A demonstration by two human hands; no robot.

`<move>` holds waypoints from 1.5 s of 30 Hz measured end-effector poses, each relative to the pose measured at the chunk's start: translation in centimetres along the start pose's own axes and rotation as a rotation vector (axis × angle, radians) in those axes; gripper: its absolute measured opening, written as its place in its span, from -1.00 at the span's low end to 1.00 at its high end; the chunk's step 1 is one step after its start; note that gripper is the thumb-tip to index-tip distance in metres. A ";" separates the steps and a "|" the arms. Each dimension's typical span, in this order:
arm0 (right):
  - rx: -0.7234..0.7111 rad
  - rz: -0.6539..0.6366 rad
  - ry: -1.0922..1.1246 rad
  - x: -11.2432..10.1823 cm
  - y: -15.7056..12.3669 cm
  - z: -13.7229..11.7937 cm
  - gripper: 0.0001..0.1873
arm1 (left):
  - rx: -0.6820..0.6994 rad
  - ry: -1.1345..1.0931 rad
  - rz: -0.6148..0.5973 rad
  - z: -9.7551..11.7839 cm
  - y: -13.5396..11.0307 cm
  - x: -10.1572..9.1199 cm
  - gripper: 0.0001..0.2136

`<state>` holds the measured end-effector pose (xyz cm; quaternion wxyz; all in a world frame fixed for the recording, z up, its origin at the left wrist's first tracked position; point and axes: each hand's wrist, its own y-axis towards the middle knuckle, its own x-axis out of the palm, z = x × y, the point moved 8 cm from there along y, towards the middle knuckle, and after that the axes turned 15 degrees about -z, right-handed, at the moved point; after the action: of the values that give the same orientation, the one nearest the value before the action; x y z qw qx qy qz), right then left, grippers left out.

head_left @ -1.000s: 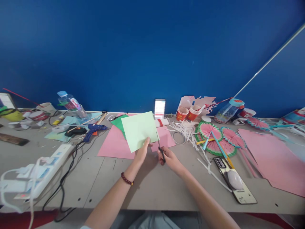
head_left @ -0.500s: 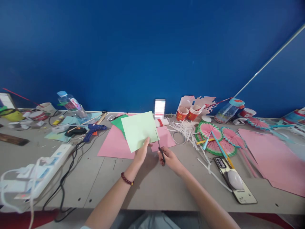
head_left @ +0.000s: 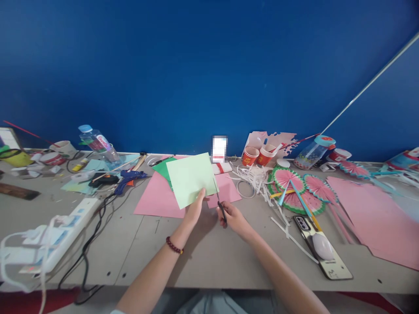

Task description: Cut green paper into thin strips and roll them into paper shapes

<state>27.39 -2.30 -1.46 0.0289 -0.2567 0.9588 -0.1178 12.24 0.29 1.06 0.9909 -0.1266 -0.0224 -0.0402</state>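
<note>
My left hand (head_left: 196, 207) grips a pale green sheet of paper (head_left: 190, 179) by its lower right part, thumb on top. The sheet is held up off the table, tilted toward me. In my right hand (head_left: 231, 215) is a pair of scissors (head_left: 222, 212) with black handles, my fingers wrapped round them. Their blades point away from me and lie at the sheet's right edge. Behind and below the green sheet are pink paper (head_left: 159, 196) and a darker green piece (head_left: 163, 170).
Left of me are a power strip (head_left: 67, 233), a blue glue gun (head_left: 131, 175) and a plastic bottle (head_left: 100, 141). Rightward are white paper strips (head_left: 257, 176), red paper cups (head_left: 266, 155), watermelon-patterned paper fans (head_left: 290, 181) and a phone (head_left: 337, 268) with a white mouse-like object (head_left: 322, 247) on it.
Almost nothing differs. Both hands, the green sheet and the scissors keep nearly the same position.
</note>
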 end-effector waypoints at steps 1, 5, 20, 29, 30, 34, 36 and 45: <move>0.000 -0.001 0.000 0.0 0.0 0.0 -0.69 | -0.003 0.002 0.000 0.0 0.0 0.0 -0.53; 0.001 -0.003 -0.002 0.1 -0.1 -0.2 -0.69 | -0.012 0.015 0.002 0.1 -0.1 0.0 -0.54; 0.025 0.016 -0.016 0.0 -0.2 -0.1 -0.71 | 0.021 0.023 -0.013 0.1 0.1 0.0 -0.53; 0.038 0.024 -0.025 0.0 -0.3 -0.3 -0.70 | -0.001 0.020 -0.037 0.4 -0.1 0.3 -0.54; 0.041 0.025 -0.027 0.0 -0.3 -0.3 -0.70 | -0.006 0.017 -0.033 0.4 -0.1 0.3 -0.54; 0.048 0.029 -0.042 -0.1 -0.3 -0.2 -0.69 | 0.011 0.016 -0.023 0.8 -0.3 0.3 -0.55; 0.045 0.031 -0.041 -0.1 -0.3 -0.2 -0.69 | 0.024 0.023 -0.026 0.8 -0.3 0.3 -0.55; 0.044 0.035 -0.034 -0.1 -0.4 -0.2 -0.67 | 0.025 0.022 -0.032 0.9 -0.3 0.3 -0.55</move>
<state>27.62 -2.53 -1.21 0.0527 -0.2412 0.9597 -0.1342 12.52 0.19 2.06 0.9918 -0.1131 -0.0142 -0.0569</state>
